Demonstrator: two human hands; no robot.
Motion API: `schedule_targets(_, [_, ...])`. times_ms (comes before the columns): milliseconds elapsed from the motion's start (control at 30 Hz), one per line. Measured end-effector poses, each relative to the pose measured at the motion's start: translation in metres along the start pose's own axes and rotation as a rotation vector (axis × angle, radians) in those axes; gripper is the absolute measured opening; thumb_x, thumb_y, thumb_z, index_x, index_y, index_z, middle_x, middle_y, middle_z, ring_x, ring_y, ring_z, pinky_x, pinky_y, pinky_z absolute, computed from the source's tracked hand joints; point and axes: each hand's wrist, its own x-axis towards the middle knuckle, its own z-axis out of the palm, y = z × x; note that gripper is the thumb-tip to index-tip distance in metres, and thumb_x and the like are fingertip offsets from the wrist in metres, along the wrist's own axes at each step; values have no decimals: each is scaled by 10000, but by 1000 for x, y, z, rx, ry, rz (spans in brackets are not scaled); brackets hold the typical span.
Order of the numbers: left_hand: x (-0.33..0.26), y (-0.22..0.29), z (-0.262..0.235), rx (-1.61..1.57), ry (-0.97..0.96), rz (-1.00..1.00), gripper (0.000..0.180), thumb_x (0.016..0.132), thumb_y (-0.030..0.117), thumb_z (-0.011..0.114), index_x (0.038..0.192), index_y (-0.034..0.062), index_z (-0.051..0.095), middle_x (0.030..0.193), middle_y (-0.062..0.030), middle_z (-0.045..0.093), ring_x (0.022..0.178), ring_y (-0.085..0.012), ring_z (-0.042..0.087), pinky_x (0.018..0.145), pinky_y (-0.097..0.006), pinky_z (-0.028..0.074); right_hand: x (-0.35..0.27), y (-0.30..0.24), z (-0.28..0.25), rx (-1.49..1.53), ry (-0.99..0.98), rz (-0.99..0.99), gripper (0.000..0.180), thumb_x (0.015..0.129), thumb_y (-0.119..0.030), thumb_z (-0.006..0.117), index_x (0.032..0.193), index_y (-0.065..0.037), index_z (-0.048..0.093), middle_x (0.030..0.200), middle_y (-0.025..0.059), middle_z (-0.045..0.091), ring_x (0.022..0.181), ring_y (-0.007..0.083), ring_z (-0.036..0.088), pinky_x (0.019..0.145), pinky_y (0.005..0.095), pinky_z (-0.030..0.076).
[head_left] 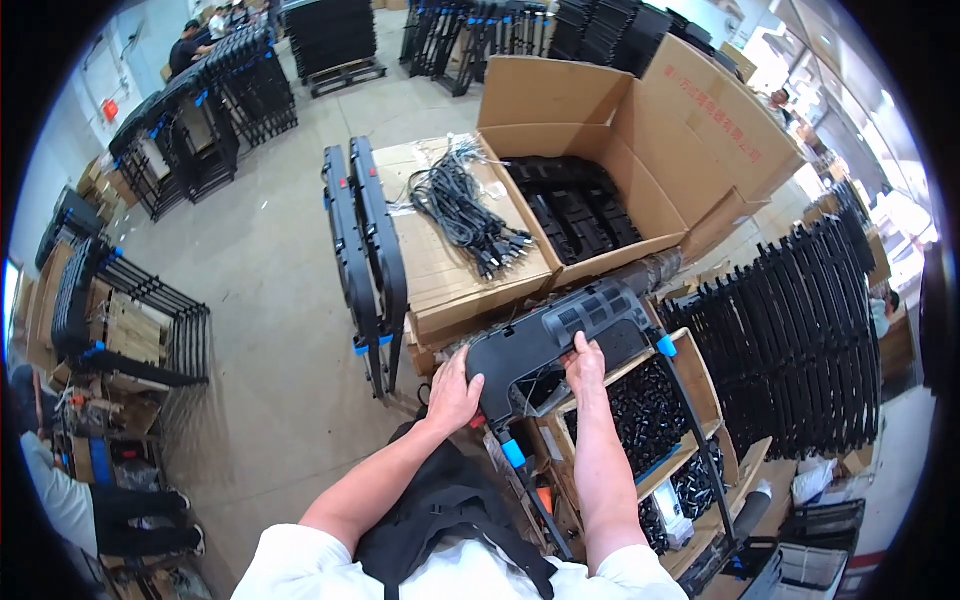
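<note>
A black plastic housing [520, 352] with a cut-out lies across the wooden bins in front of me. My left hand [456, 393] grips its left end, the thumb on top and the fingers over the far edge. On the housing's right part sits a black ribbed grille piece [597, 312]. My right hand [584, 362] is closed at the near edge of that piece, thumb on top; its other fingers are partly hidden. Black tube legs with blue clips [513, 453] run from the housing toward me.
Beyond stands an open carton [655, 150] of black moulded parts. Bundled black cables [470, 215] lie on cardboard left of it. Two black frames [365, 240] stand upright beside that. Bins of small black parts [640, 415] are at right, near stacked frames [790, 340]. People work at the sides.
</note>
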Motion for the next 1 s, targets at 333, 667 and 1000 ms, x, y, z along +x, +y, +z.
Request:
schedule_targets(333, [-2, -6, -4, -56, -54, 36, 697, 963, 207, 647, 1516, -80, 336, 1433, -324, 512, 1346, -457, 490, 1158, -493, 370, -8, 2, 6, -14, -50, -31, 240, 1066, -212, 571, 1256, -67, 580, 1158, 92, 706, 1000, 257, 701, 861, 456, 579])
schedule_targets(667, [-7, 12, -13, -41, 88, 200, 468, 972, 126, 610, 1387, -59, 496, 1250, -281, 611, 1154, -428, 599, 1013, -465, 471, -29, -43, -35, -471, 219, -52, 367, 972, -228, 682, 1251, -5, 597, 939, 69, 683, 681, 142, 664, 573, 285, 537])
schedule_targets(1000, [-95, -27, 68, 77, -511, 649, 93, 897, 126, 675, 963, 65, 698, 1007, -112, 671, 946, -327, 629, 862, -433, 506, -310, -135, -49, -662, 70, 59, 302, 1003, -243, 641, 1139, 25, 676, 909, 77, 719, 761, 124, 677, 648, 261, 522])
